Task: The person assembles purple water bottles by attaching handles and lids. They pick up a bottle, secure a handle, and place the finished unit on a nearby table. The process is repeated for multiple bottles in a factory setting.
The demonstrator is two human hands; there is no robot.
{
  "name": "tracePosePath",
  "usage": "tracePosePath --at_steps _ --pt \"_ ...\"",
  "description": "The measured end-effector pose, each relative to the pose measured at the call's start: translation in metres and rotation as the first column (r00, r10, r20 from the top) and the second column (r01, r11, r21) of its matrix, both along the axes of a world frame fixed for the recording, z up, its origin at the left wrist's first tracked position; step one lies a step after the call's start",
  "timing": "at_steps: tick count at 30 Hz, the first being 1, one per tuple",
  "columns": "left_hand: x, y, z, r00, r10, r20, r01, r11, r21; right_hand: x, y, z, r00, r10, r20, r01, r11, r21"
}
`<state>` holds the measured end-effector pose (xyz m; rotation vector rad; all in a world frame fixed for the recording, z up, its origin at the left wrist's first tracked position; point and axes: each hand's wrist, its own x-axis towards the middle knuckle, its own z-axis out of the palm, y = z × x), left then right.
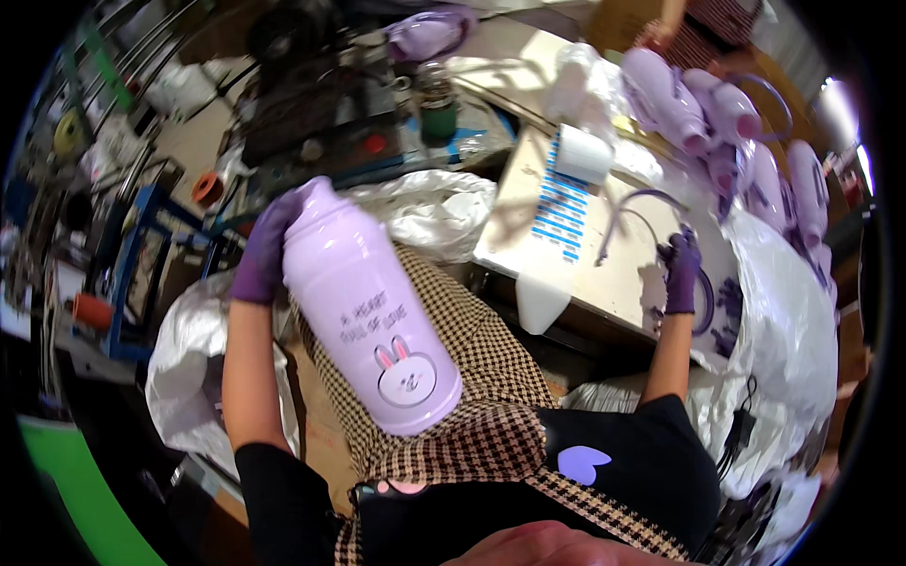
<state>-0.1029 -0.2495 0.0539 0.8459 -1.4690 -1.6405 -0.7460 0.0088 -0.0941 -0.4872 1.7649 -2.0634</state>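
A glossy lilac vacuum flask body [363,307] with a cartoon rabbit print and dark lettering leans over my lap, its narrow neck up and to the left. My left hand [272,243], in a purple glove, grips it by the neck and shoulder. On the pale worktable at the right, my right hand [679,269], also gloved in purple, has its fingers drawn together among curved purple handles [649,195]. What it grasps is too small and dark to make out. Small dark purple parts [729,307] lie just right of this hand.
A roll of blue-and-white stickers [583,156] trails over the worktable [510,231]. Several lilac flasks [665,99] crowd the far right, near another person's arm [668,24]. White plastic sacks [193,363] stand around me. Dark machinery [316,104] and a glass jar [436,104] are beyond my lap.
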Motion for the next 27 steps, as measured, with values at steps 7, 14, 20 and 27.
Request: tracePosePath --at_steps 7,14,20,27 --pt "-0.016 0.003 -0.017 0.997 0.010 -0.078 -0.018 0.994 -0.112 0.220 -0.096 0.134 0.851 0.177 -0.494 -0.418 0.798 -0.434" --pt "0.001 0.021 -0.007 0.978 -0.022 -0.209 0.003 0.996 -0.090 0.408 -0.181 0.172 0.526 0.845 -0.101 -0.778 0.430 -0.457" --pt "-0.002 0.055 0.017 0.977 -0.019 -0.213 0.000 0.996 -0.089 0.419 -0.192 0.181 0.473 0.794 -0.383 -0.879 0.454 -0.145" --pt "-0.006 0.047 0.010 0.987 -0.054 -0.151 0.021 0.977 -0.214 0.413 -0.166 0.187 0.540 0.773 -0.333 -0.830 0.423 -0.363"
